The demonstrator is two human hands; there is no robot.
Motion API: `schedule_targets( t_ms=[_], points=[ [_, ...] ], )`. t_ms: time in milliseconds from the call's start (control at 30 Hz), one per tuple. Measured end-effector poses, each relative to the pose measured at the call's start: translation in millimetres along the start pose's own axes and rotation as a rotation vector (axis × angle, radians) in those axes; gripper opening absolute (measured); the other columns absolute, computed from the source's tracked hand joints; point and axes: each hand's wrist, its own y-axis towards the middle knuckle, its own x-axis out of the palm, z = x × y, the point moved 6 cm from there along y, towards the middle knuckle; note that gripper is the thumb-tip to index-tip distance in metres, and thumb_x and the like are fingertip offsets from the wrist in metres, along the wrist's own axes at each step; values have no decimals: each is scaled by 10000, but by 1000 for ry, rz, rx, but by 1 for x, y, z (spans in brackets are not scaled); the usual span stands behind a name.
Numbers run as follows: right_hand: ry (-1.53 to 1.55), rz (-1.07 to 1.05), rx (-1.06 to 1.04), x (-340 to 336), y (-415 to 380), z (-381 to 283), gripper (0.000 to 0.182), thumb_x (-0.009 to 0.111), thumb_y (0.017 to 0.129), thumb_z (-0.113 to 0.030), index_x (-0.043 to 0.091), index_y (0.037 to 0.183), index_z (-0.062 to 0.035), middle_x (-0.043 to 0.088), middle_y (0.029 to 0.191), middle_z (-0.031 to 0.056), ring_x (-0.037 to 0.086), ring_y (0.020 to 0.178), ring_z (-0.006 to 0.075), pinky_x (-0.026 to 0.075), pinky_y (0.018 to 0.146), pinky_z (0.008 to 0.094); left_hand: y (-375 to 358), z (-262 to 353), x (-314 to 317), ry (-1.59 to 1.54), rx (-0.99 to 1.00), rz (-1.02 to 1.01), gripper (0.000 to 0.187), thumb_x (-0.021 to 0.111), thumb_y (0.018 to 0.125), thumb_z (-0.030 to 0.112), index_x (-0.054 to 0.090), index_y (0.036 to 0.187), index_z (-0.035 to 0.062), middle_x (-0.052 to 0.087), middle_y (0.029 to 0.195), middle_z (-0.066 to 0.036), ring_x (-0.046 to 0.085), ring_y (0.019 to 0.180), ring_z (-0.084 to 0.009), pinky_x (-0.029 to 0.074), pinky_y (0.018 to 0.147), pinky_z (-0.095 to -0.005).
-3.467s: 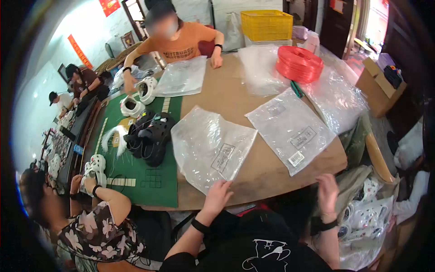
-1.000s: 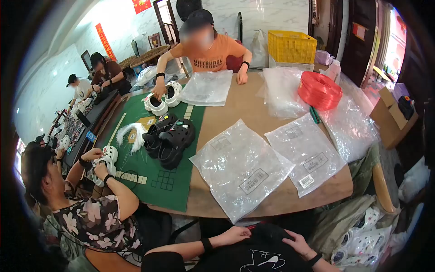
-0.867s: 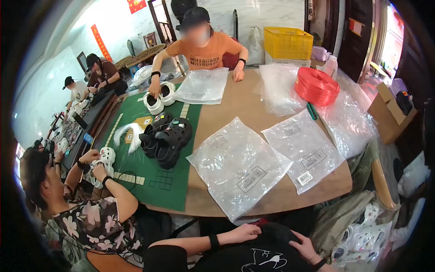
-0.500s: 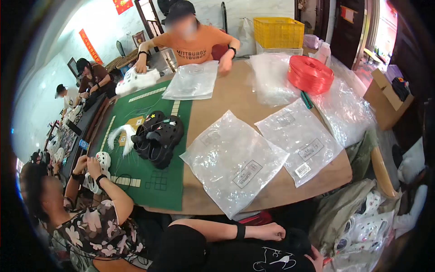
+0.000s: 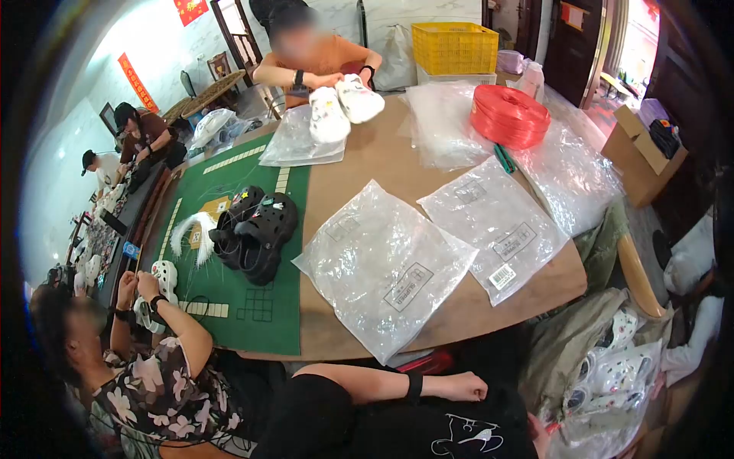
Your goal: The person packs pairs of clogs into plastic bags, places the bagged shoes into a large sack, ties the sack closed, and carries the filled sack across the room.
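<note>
My left hand (image 5: pixel 463 386) rests over my lap below the table's front edge, fingers curled into a loose fist with nothing visible in it. A black band circles that wrist. At the bottom right, only a sliver of my right hand (image 5: pixel 540 437) shows beside my dark clothing; its fingers are hidden. Nearest on the table lies a flat clear plastic bag (image 5: pixel 386 268) with printed marks, and a second bag (image 5: pixel 501 229) with a barcode label lies to its right. A pair of black clogs (image 5: pixel 256 233) with charms stands on the green mat (image 5: pixel 271 325).
Across the table, a person holds white clogs (image 5: pixel 330 115) above flat bags. A roll of red plastic twine (image 5: pixel 509 115) sits at the back right near a yellow crate (image 5: pixel 455 47). Another person at left handles a white clog (image 5: pixel 164 279). Bagged clogs (image 5: pixel 615 375) fill a sack at right.
The person opposite has brought white clogs from the mat's far left corner to above the flat bags and now uses both hands. The view has shifted slightly; my left hand stays in my lap.
</note>
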Motion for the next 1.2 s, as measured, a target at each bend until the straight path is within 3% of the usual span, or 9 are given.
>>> schedule_targets(
  t_ms=[200, 400, 500, 533, 667, 767, 867, 967, 1200],
  points=[
    [291, -37, 115, 0, 22, 29, 442, 577, 919, -252, 543, 1275, 8, 618, 1181, 124, 598, 1032, 216, 482, 902, 335, -16, -18, -16, -23, -110, 117, 186, 694, 820, 148, 631, 937, 18, 673, 846, -136, 664, 782, -263, 517, 691, -361],
    [777, -145, 213, -1, 97, 70, 464, 605, 915, -320, 572, 1255, -6, 648, 1146, 88, 638, 975, 190, 524, 858, 322, -26, -30, -18, -2, -190, 132, 209, 670, 847, 186, 623, 959, 16, 674, 854, -123, 663, 798, -233, 517, 707, -350],
    [563, -28, 324, -2, 106, 62, 465, 502, 963, -404, 598, 1212, -23, 654, 1149, 93, 632, 1019, 209, 510, 903, 333, -27, -20, -21, -3, -209, 140, 210, 657, 855, 194, 621, 962, 17, 672, 859, -125, 661, 801, -237, 515, 709, -349],
    [561, -63, 331, 22, 91, 27, 424, 486, 983, -345, 584, 1234, -18, 653, 1156, 89, 614, 1058, 184, 486, 947, 325, -27, -20, -22, -1, -205, 147, 210, 657, 855, 194, 621, 962, 17, 672, 859, -125, 661, 801, -237, 515, 709, -349],
    [746, -173, 182, 17, 119, 74, 427, 475, 992, -316, 563, 1258, 6, 626, 1218, 93, 593, 1096, 188, 448, 1005, 319, -27, -20, -22, 5, -174, 151, 215, 656, 850, 184, 615, 962, 5, 668, 864, -135, 659, 807, -249, 511, 711, -352],
    [472, -8, 48, 21, 103, 42, 436, 427, 996, -341, 600, 1188, 10, 671, 1108, 116, 640, 983, 269, 513, 901, 377, -26, -22, -22, 5, -181, 144, 214, 656, 847, 173, 614, 960, -4, 666, 867, -142, 658, 812, -253, 510, 714, -354],
    [682, -92, 131, 24, 108, 58, 466, 423, 993, -363, 593, 1189, 24, 663, 1121, 123, 629, 1011, 283, 506, 913, 385, -26, -20, -21, 8, -170, 128, 211, 659, 845, 165, 612, 953, -10, 664, 866, -144, 658, 813, -252, 510, 714, -355],
    [701, -53, 148, 18, 113, 72, 403, 497, 970, -315, 608, 1170, 16, 683, 1064, 109, 651, 942, 247, 517, 864, 345, -22, -16, -19, -7, -137, 119, 202, 662, 838, 153, 612, 942, -13, 661, 859, -146, 657, 810, -255, 510, 708, -360],
    [599, 4, 109, -4, 101, 86, 400, 498, 973, -312, 601, 1178, 16, 671, 1082, 108, 638, 967, 233, 504, 886, 339, -10, -15, -5, 75, -87, 64, 174, 664, 800, 118, 601, 904, -5, 638, 848, -160, 635, 811, -317, 494, 693, -407]
  ],
)
